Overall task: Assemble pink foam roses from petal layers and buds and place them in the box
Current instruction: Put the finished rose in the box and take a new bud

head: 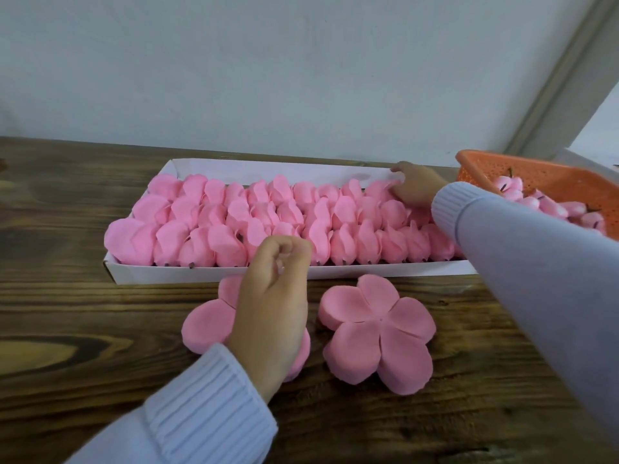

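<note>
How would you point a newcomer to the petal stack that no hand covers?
Start at the long white box of roses on the wooden table. Two flat pink flower shapes lie just before its near wall. The right petal stack shows all five lobes; the left hand hides much of the left petal stack.

I'm seeing the box (214, 272) lying across the table (67, 296) at twelve o'clock, with roses (234, 226) sitting in it in rows. Just before it, the left stack (207, 323) is lying at six under my left hand (271, 296), the right stack (376, 329) at four. The basket (536, 175) is sitting at two, holding buds (552, 205).
</note>
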Tool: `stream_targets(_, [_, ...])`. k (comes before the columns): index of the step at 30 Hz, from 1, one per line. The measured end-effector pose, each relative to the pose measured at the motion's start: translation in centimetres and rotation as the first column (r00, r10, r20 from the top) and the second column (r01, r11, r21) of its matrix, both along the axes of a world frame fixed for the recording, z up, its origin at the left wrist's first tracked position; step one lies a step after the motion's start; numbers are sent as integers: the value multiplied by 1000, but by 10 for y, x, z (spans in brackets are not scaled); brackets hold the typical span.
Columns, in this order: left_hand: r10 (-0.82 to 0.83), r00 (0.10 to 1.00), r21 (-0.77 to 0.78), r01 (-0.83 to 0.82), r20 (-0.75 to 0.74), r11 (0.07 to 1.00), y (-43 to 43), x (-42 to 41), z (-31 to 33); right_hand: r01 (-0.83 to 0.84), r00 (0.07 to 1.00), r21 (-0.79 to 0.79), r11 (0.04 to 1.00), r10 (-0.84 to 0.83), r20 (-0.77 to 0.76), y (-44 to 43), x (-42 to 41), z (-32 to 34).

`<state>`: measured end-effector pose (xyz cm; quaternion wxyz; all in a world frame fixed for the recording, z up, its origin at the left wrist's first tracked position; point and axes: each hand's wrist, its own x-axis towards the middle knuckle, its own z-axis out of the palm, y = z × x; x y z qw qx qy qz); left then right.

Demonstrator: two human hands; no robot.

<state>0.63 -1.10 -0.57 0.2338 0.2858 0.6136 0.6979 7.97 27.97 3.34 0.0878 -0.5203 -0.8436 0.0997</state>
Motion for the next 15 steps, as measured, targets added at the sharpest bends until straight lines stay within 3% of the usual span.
stream_targets(5, [-29,1000,-8,28,-11,1000,-3,0,1,-3,999,79,997,7,-51,3,2,2])
stream_targets(12, [-50,998,-11,50,-46,999,-3,-1,0,27,962,417,908,90,-259,12,48,77])
stream_targets(15, [-54,997,-26,53,-54,998,-4,0,1,107,985,432,896,-35,-171,28,95,98])
